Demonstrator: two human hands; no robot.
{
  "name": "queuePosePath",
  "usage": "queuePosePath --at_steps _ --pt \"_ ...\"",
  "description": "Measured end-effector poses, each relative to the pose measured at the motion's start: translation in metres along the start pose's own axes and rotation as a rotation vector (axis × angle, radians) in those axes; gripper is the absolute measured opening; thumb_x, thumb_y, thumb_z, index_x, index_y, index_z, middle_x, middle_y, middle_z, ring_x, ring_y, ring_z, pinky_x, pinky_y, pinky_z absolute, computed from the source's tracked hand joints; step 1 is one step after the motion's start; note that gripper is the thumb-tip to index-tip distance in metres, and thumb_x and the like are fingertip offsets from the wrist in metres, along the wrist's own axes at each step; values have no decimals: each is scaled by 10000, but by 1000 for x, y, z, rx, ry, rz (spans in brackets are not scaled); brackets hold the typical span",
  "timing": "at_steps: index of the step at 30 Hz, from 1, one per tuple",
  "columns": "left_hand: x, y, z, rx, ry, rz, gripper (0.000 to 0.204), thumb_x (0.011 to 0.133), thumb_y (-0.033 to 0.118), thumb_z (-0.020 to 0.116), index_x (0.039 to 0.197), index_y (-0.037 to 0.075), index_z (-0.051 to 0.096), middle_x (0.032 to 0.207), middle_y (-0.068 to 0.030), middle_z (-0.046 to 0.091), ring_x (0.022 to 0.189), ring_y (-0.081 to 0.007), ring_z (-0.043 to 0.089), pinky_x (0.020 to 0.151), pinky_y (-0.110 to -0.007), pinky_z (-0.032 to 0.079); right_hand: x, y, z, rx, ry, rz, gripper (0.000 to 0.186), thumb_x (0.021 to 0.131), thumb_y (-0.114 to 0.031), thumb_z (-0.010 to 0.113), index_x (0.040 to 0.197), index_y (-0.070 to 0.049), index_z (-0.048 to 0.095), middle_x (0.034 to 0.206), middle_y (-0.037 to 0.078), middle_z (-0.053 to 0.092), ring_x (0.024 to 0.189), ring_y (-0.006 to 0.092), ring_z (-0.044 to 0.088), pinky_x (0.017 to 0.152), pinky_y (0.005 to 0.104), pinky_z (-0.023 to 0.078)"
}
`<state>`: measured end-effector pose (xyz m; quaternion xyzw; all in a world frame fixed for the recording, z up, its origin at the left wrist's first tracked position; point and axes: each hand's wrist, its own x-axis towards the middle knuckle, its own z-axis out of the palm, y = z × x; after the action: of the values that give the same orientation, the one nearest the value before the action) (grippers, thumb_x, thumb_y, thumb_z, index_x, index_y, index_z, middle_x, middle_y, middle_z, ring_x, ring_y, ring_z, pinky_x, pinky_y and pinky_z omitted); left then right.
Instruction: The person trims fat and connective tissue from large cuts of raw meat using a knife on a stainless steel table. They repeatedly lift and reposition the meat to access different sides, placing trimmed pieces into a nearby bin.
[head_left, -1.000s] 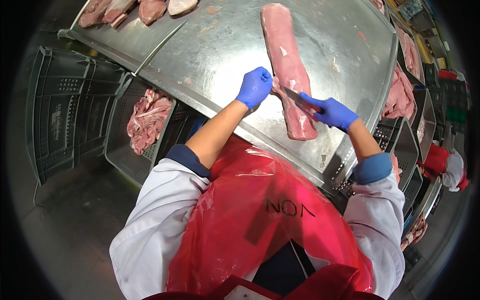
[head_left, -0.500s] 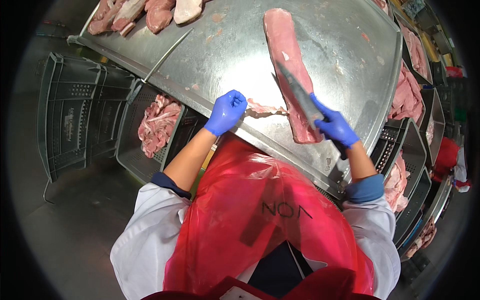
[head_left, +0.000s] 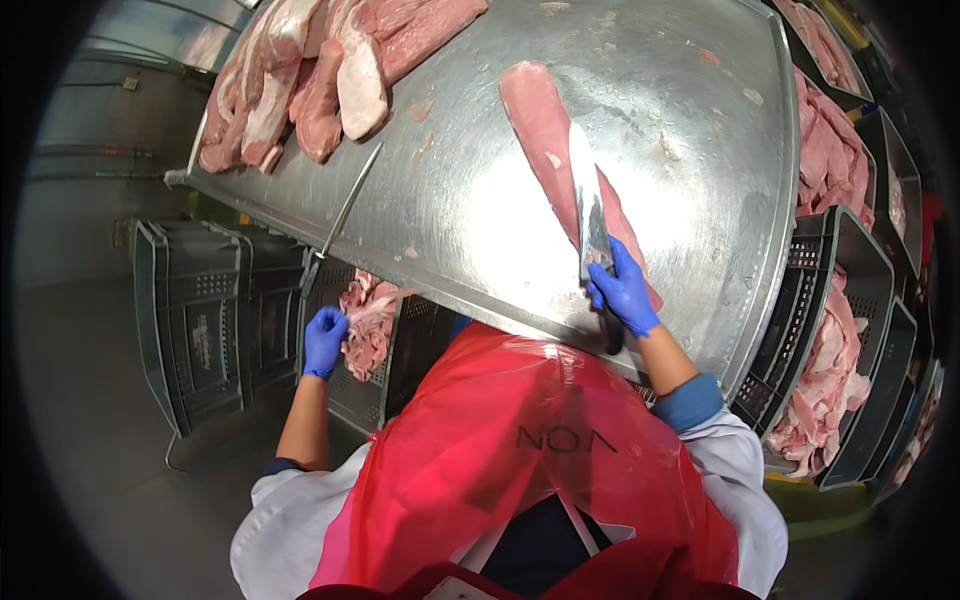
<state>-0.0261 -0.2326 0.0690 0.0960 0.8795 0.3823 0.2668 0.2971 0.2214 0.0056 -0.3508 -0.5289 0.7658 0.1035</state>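
My right hand [head_left: 628, 292], in a blue glove, is closed around the black handle of a knife [head_left: 588, 210]. The broad blade points away from me and lies over a long pink pork loin [head_left: 535, 120] on the steel table [head_left: 450, 170]. To the left, beyond the table's near edge, my blue-gloved left hand [head_left: 325, 341] pinches a thin strip of meat trimming [head_left: 385, 300]. That strip trails to the right above a grey crate [head_left: 352, 400] holding a heap of trimmings [head_left: 368, 345].
A sharpening steel [head_left: 350, 203] rests across the table's left edge. Several pork pieces [head_left: 360, 85] lie at the far left of the table. Stacked grey crates [head_left: 205, 310] stand at the left. Crates with meat [head_left: 825, 370] line the right side.
My left hand has moved left and down from the table edge to the crate, taking the strip off the loin. The knife has turned to point more straight ahead. The view has shifted left.
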Motion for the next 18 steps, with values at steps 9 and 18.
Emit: queuePosePath --at_steps 9,18 --pt "249 198 185 666 -22 1122 454 911 366 668 1221 37 630 1175 -243 635 1082 -421 605 958 -502 478 31 22 14 -399 616 -130 370 990 -167 583 1324 -45 482 800 172 682 624 248 676 524 379 503" --pt "272 280 366 703 -216 1004 635 967 482 501 1451 71 484 1532 -178 428 1467 -352 322 1197 -525 199 76 0 -163 -1076 842 -311 520 1002 -352 592 1336 34 494 975 246 699 838 337 689 749 436 517"
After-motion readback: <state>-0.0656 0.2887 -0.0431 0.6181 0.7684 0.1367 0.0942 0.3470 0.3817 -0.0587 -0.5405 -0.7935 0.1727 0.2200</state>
